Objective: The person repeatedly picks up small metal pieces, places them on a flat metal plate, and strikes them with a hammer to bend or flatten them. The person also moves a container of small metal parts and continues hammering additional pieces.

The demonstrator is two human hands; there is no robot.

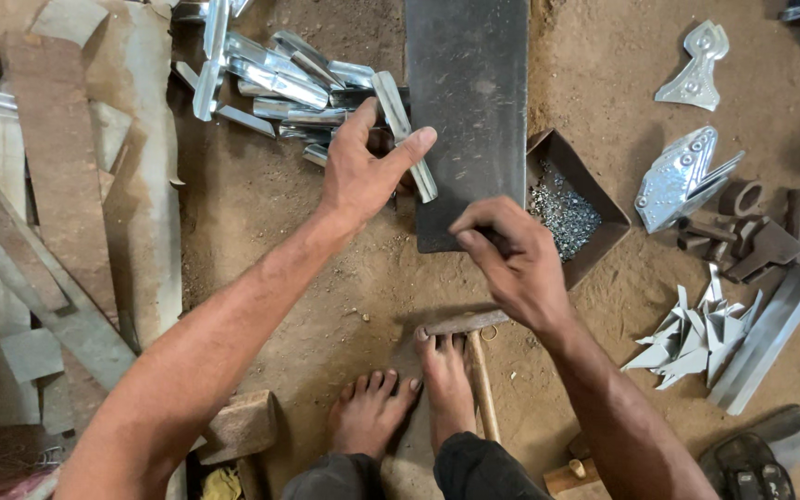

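Left hand (360, 174) open, reaching at metal strip (405, 134) left of dark plate (469, 102); right hand (509, 255) pinched shut at plate's near edge, contents unclear.

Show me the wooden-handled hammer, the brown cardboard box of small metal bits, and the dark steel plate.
Wooden-handled hammer (480, 370): head view, on handle.
Brown cardboard box (604, 243): head view, right wall.
Dark steel plate (467, 83): head view, bare top face.

You are finding bare dirt floor (261, 213) lying open left of the dark steel plate (469, 111); shiny metal strips (280, 83) are crowding its far-left corner, a cardboard box of small silvery fasteners (567, 208) blocking its right edge.
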